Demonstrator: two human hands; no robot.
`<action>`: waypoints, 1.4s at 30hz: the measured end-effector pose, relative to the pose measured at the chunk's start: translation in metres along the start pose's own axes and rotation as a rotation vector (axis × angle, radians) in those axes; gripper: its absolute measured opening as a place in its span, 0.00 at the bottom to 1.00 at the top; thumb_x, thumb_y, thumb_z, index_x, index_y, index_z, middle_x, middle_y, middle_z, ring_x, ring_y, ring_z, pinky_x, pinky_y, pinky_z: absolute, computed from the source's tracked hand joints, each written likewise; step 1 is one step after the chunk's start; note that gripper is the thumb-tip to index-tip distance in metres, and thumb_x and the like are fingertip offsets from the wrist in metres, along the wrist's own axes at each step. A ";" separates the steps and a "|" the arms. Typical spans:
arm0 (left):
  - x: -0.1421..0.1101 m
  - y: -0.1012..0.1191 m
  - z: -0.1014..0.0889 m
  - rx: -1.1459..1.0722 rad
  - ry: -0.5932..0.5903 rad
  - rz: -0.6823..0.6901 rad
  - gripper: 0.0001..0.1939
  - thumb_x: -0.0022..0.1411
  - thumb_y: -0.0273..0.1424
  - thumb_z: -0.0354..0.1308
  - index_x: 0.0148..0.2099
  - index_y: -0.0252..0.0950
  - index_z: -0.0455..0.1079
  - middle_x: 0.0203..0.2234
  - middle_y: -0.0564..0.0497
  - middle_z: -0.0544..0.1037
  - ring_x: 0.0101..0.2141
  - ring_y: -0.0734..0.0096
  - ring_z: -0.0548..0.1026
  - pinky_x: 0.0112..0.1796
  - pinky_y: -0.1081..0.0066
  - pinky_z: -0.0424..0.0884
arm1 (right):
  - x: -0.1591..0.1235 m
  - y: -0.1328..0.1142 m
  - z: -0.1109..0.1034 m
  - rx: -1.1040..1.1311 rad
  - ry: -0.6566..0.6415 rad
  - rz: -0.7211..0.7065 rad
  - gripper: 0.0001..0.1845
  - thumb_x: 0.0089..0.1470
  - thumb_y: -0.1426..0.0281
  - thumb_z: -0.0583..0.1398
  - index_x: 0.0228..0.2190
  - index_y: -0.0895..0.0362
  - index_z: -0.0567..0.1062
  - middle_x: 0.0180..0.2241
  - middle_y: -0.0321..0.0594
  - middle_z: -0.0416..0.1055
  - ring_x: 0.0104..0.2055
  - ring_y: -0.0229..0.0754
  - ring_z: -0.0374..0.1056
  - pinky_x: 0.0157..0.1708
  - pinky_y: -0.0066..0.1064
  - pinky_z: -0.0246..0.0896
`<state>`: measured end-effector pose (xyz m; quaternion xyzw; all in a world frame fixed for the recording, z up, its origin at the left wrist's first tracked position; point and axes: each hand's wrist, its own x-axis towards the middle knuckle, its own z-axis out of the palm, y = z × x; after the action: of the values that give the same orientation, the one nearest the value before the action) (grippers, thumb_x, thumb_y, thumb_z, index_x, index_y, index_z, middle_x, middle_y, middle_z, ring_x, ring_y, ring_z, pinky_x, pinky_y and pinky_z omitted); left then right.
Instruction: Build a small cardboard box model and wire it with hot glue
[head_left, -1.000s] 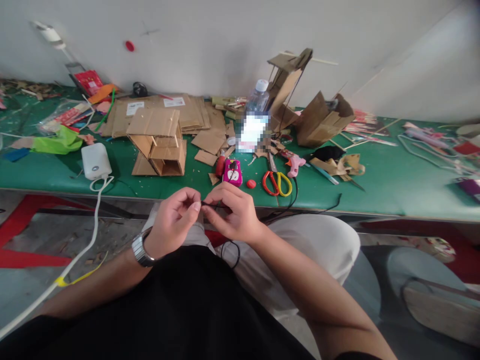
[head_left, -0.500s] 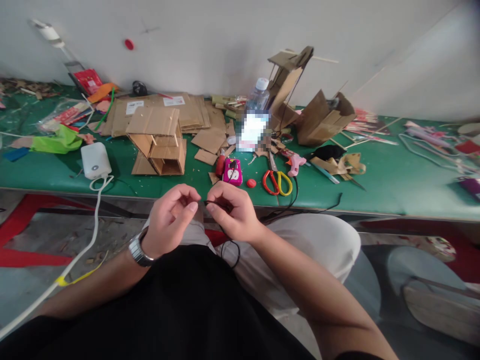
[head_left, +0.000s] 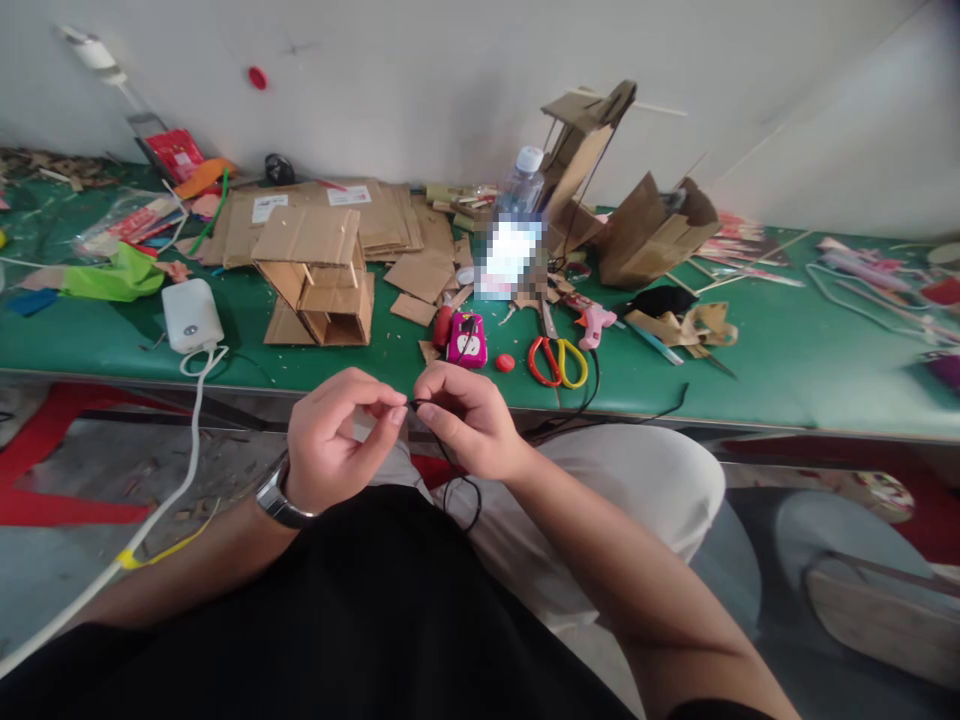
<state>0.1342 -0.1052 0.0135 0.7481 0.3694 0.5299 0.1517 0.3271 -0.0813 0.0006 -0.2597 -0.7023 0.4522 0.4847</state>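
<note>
A thin black cord [head_left: 441,437] runs between my two hands and loops down over my lap. My right hand [head_left: 474,420] pinches it between thumb and forefinger, close to its end. Thumb and fingertips of my left hand [head_left: 345,432] are pinched at the tip of the same cord, so the hands almost touch. Past the hands, near the table's front edge, lie a magenta box with a white face pattern [head_left: 467,341], a red cap [head_left: 505,363] and scissors with red and yellow handles [head_left: 557,360].
The green table [head_left: 795,375] carries a cardboard structure [head_left: 315,280], a white power adapter [head_left: 192,314] with its cable, a pink glue gun [head_left: 596,322], a water bottle [head_left: 519,185], a lit phone screen [head_left: 510,255] and a paper bag [head_left: 656,240]. A grey stool [head_left: 825,540] stands at right.
My left hand has moved right and its fingertips have closed on the cord's tip. My right hand still pinches the cord in nearly the same place.
</note>
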 end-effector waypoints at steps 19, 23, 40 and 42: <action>0.005 0.006 -0.001 0.066 -0.006 0.108 0.05 0.66 0.23 0.64 0.42 0.37 0.78 0.28 0.52 0.80 0.28 0.74 0.78 0.29 0.74 0.75 | 0.000 0.000 0.001 0.067 -0.028 0.005 0.13 0.68 0.61 0.62 0.36 0.58 0.73 0.31 0.35 0.67 0.31 0.36 0.60 0.31 0.29 0.57; 0.004 0.005 -0.002 0.051 -0.011 0.085 0.04 0.66 0.24 0.65 0.41 0.38 0.77 0.28 0.52 0.81 0.26 0.76 0.76 0.27 0.74 0.73 | 0.000 -0.001 0.000 0.056 -0.030 0.005 0.13 0.68 0.61 0.62 0.35 0.57 0.73 0.31 0.36 0.67 0.31 0.36 0.61 0.31 0.29 0.58; 0.003 0.003 0.000 -0.019 -0.052 -0.056 0.04 0.68 0.26 0.62 0.37 0.37 0.73 0.27 0.55 0.77 0.26 0.79 0.72 0.29 0.76 0.69 | -0.001 0.000 0.003 0.132 -0.044 0.069 0.13 0.68 0.60 0.62 0.36 0.57 0.73 0.32 0.35 0.66 0.31 0.36 0.59 0.31 0.29 0.57; 0.003 0.004 0.000 -0.070 -0.074 -0.117 0.05 0.69 0.27 0.61 0.38 0.37 0.73 0.27 0.55 0.76 0.25 0.79 0.70 0.26 0.77 0.67 | -0.001 0.001 0.003 0.170 -0.044 0.094 0.13 0.67 0.60 0.62 0.36 0.57 0.73 0.32 0.35 0.66 0.31 0.36 0.58 0.32 0.29 0.56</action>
<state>0.1358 -0.1053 0.0182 0.7385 0.3878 0.5049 0.2219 0.3246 -0.0832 -0.0009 -0.2403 -0.6589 0.5379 0.4678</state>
